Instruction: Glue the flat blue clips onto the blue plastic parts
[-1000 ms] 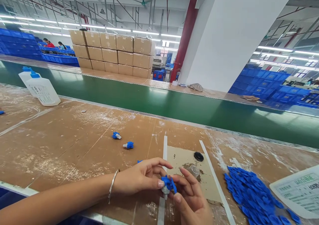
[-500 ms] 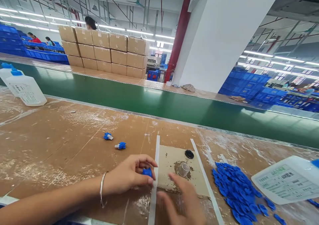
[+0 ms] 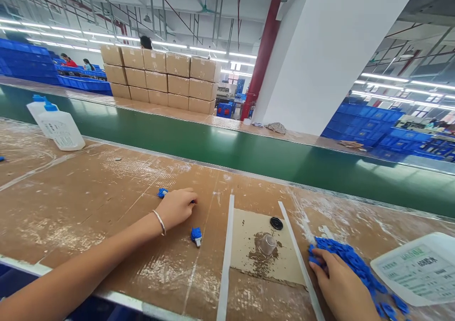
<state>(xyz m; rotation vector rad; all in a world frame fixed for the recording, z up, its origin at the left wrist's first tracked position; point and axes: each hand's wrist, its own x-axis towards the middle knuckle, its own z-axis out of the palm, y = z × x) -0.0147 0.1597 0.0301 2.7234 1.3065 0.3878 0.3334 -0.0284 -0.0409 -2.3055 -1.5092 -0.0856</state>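
My left hand (image 3: 178, 208) is over the board with its fingers curled down round a small blue piece (image 3: 194, 201), which is mostly hidden. Beside it lies a blue piece with a pale end (image 3: 162, 192), and nearer to me lies another blue-and-white piece (image 3: 196, 236). On the right, my right hand (image 3: 339, 280) has thumb and fingers closed on a thin blue piece (image 3: 316, 260) at the edge of a heap of flat blue pieces (image 3: 350, 257). Between the hands, a small clear cup (image 3: 267, 244) rests on a wet-spotted cardboard sheet (image 3: 245, 254), near a black round cap (image 3: 276, 223).
Two pale strips (image 3: 224, 259) flank the cardboard. A white labelled bottle (image 3: 421, 269) lies on its side at right; bottles with blue caps (image 3: 62, 129) stand at left. Behind the worktop runs a green conveyor belt (image 3: 227, 143), with stacked cartons (image 3: 156, 77) and a pillar (image 3: 302, 60) beyond.
My left hand has let go of one blue piece on the board and moved up and left to another. My right hand has moved right, to the blue heap. The view has shifted slightly.
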